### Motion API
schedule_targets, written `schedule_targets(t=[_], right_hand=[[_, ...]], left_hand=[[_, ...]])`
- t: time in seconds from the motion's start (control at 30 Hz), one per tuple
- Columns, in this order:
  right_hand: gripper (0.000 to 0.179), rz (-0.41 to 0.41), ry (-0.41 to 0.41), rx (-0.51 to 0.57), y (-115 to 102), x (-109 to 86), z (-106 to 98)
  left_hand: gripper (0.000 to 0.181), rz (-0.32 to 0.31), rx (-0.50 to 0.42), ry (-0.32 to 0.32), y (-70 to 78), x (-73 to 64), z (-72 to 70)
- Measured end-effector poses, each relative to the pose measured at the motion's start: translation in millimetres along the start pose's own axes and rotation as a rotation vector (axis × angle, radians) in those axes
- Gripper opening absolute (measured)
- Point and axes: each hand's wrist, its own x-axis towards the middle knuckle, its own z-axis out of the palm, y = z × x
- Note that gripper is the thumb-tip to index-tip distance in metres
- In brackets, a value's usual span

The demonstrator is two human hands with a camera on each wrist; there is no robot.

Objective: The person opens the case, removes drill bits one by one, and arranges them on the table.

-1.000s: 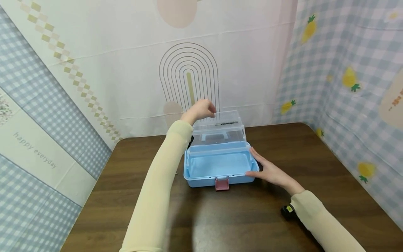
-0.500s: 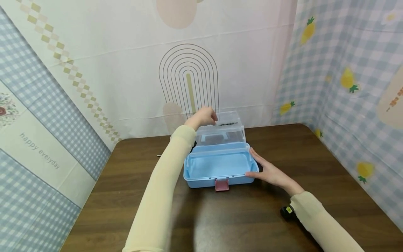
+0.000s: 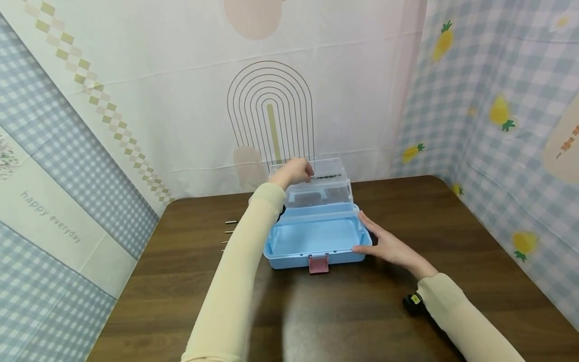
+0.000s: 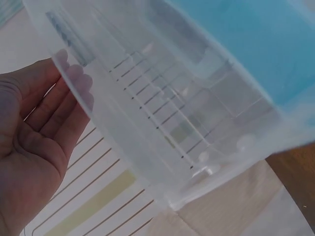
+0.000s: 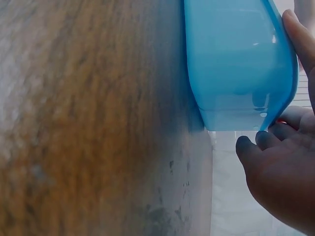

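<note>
A light blue toolbox (image 3: 296,260) stands open on the table, with its clear lid (image 3: 330,166) raised at the back. Fairly straight, the fingers of my left hand (image 3: 296,171) are at the lid's outer edge; in the left wrist view their tips show through the clear plastic. Near those tips, a dark twisted drill bit (image 3: 326,176) lies in the lid. My right hand (image 3: 391,246) grips the toolbox's right end, thumb at the front corner and fingers toward the back. The pink latch (image 3: 318,264) hangs down at the front.
Several thin metal rods (image 3: 231,221) lie on the brown table (image 3: 344,311) left of the toolbox, partly hidden behind the left sleeve (image 3: 230,281). A printed cloth (image 3: 362,100) hangs right behind the table. The toolbox's lower blue compartment (image 3: 312,236) holds nothing visible.
My left hand has moved slightly down and right along the lid, nearer to the drill bit. More rods show left of the arm. The right hand stays on the toolbox.
</note>
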Motion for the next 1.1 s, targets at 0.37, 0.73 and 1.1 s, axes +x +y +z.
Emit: schedule_targets(t=[0.37,0.73,1.1], right_hand=[[0.102,-0.006,0.002,0.006,2,0.3,-1],[0.102,-0.01,0.0,0.005,4,0.8,1],[0.101,-0.014,0.005,0.009,2,-0.3,0]], left_hand=[[0.027,0.009,0.066,0.026,1.3,6.5,7.3],[0.022,-0.01,0.118,0.036,3.6,5.2,16.8],[0.016,0.03,0.115,0.055,-1.7,-2.5,14.4]])
